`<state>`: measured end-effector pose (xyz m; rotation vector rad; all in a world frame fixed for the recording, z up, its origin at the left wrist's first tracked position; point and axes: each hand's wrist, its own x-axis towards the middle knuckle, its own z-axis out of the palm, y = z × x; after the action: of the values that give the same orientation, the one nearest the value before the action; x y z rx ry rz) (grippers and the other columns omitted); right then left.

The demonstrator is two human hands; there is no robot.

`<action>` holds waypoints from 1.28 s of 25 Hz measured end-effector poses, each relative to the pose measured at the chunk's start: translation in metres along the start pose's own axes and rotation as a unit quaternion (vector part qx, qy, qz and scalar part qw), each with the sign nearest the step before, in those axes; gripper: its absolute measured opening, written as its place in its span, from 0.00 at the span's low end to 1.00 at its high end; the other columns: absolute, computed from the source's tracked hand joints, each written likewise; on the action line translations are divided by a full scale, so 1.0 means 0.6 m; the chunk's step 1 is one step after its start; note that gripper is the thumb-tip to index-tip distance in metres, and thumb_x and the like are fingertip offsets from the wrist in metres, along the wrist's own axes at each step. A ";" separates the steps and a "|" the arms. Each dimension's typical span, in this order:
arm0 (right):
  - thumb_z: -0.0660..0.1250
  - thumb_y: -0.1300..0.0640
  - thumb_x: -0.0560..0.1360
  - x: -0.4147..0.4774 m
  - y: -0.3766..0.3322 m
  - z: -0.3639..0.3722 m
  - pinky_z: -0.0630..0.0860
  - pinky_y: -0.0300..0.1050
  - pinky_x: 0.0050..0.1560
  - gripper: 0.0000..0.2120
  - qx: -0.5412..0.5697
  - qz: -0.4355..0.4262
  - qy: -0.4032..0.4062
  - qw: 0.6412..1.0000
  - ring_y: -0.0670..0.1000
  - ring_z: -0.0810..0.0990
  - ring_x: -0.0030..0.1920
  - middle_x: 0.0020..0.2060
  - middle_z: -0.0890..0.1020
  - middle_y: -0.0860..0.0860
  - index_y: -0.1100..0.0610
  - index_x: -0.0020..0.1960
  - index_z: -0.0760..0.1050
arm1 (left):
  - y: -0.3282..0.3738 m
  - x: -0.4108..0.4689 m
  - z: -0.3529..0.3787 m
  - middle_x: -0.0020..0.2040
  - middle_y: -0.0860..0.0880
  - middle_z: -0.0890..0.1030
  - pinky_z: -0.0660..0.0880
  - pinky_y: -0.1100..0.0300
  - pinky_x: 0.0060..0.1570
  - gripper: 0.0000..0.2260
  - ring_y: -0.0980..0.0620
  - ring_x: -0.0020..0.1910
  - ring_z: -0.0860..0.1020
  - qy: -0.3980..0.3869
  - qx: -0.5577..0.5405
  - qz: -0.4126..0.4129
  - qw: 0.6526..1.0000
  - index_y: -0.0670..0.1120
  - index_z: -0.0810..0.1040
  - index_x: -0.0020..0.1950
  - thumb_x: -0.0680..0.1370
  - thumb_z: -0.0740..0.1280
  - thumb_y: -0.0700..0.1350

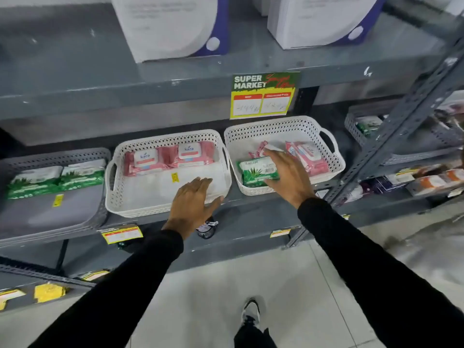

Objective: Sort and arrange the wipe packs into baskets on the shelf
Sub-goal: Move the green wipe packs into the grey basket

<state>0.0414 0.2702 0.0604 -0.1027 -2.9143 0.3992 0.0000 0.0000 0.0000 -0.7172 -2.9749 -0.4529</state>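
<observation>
Three baskets stand side by side on the shelf. A grey basket (75, 217) on the left holds two green wipe packs (57, 180). In the middle white basket (163, 209) lie two pink wipe packs (168, 156) at the back. My left hand (193, 202) rests on its front rim, fingers spread, holding nothing. The right white basket (276, 124) holds a green wipe pack (253, 172) in front and pink packs (311, 156) behind and to the right. My right hand (286, 172) grips the green pack's right end, thumb on its front edge, fingers over the top.
A supermarket price sign (263, 95) hangs from the shelf above, which carries two white boxes (168, 26). A slanted metal upright (401, 126) stands at the right, with another grey basket (356, 129) and more goods behind it. My shoe (251, 312) is on the floor below.
</observation>
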 end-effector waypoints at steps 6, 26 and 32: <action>0.81 0.44 0.65 0.100 0.062 0.033 0.64 0.58 0.72 0.44 -0.078 -0.075 -0.172 0.979 0.57 0.70 0.73 0.74 0.73 0.52 0.52 0.76 0.67 | 0.025 0.033 0.037 0.57 0.42 0.85 0.77 0.47 0.58 0.19 0.43 0.68 0.77 -0.007 0.046 -0.026 0.999 0.47 0.81 0.62 0.78 0.67 0.58; 0.78 0.48 0.59 0.147 -0.509 0.131 0.69 0.58 0.64 0.36 0.204 -0.125 0.036 0.970 0.51 0.76 0.63 0.61 0.80 0.46 0.47 0.67 0.75 | -0.376 -0.169 -0.142 0.67 0.48 0.79 0.75 0.49 0.63 0.15 0.47 0.72 0.71 0.160 -0.095 -0.101 0.977 0.46 0.76 0.65 0.83 0.58 0.50; 0.82 0.47 0.59 0.181 -0.846 0.322 0.66 0.53 0.60 0.38 0.116 -0.187 -0.014 0.975 0.54 0.76 0.64 0.63 0.80 0.48 0.48 0.67 0.74 | -0.616 -0.280 -0.190 0.63 0.47 0.81 0.71 0.47 0.64 0.13 0.44 0.67 0.75 0.149 0.015 -0.170 0.974 0.46 0.79 0.61 0.82 0.58 0.47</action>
<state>-0.1254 -0.2574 0.0367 0.4812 -2.7973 0.6690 -0.0203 -0.4212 -0.0103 -0.1159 -2.8072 -0.4812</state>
